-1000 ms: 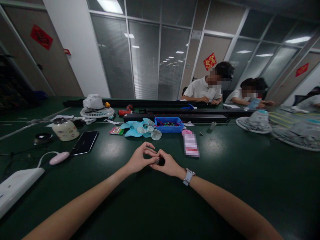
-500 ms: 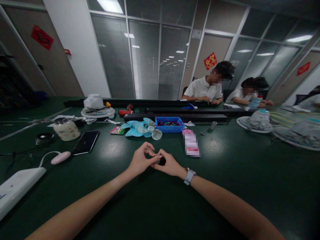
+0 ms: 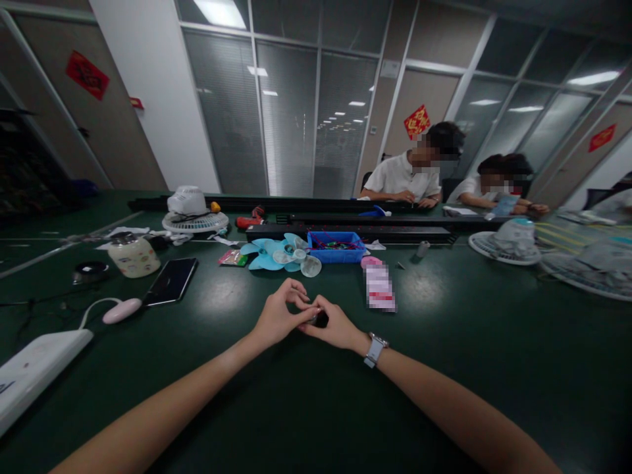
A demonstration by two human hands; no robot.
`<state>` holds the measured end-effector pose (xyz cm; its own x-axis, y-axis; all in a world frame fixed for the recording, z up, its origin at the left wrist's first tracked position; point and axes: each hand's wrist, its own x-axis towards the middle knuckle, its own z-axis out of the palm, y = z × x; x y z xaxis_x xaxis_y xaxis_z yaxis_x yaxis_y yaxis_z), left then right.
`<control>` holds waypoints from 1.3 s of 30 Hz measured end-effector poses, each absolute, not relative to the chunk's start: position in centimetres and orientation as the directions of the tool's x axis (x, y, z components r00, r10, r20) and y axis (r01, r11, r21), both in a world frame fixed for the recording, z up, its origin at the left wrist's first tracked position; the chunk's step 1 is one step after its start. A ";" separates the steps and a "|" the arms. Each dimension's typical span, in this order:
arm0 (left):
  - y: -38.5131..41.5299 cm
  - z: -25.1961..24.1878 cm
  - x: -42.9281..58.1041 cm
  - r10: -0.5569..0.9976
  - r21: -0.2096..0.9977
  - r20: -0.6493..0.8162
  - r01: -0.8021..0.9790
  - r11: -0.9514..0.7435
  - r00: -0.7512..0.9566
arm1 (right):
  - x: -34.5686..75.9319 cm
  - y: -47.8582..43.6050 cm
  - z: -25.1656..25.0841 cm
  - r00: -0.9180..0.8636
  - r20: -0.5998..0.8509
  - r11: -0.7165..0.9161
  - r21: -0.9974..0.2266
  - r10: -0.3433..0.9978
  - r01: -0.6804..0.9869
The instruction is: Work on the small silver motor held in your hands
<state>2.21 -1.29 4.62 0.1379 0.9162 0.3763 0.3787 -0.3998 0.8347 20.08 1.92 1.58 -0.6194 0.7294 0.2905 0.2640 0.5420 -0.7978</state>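
Observation:
Over the near middle of the dark green table, my two hands meet at the fingertips. My right hand (image 3: 336, 324), below a wrist watch (image 3: 376, 349), is curled in a pinch round a small greyish thing (image 3: 313, 318) mostly hidden by fingers. My left hand (image 3: 279, 316) reaches to the same spot, its thumb pressed there and its other fingers bent above. What the small thing is, I cannot make out. Beyond my hands lie light blue fan blades (image 3: 276, 253) and a blue bin (image 3: 336, 247) with wires and small parts inside.
A pink packet (image 3: 379, 283) and a small metal cylinder (image 3: 422, 249) lie right of the bin. Left are a phone (image 3: 172, 282), a cream jar (image 3: 133, 255) and a white power strip (image 3: 39, 375). Long black rails (image 3: 345, 233) cross behind. Two people (image 3: 407, 178) sit at the far right.
The view has shifted very slightly. Both hands keep nearly the same pose at the small thing. Across the table, a seated person's hand has moved a little.

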 end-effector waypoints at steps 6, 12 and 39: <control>-0.6 5.2 1.3 0.913 0.906 0.267 0.243 -0.347 0.308 | 20.0 1.9 1.6 -0.625 0.285 0.531 -0.811 0.727 0.247; -0.7 5.5 1.1 0.897 0.917 0.241 0.216 -0.335 0.371 | 20.0 2.0 1.7 -0.632 0.267 0.530 -0.803 0.728 0.272; -1.6 4.2 2.5 0.892 0.765 0.444 0.485 -0.425 0.082 | 19.9 2.0 1.5 -0.601 0.298 0.542 -0.794 0.741 0.275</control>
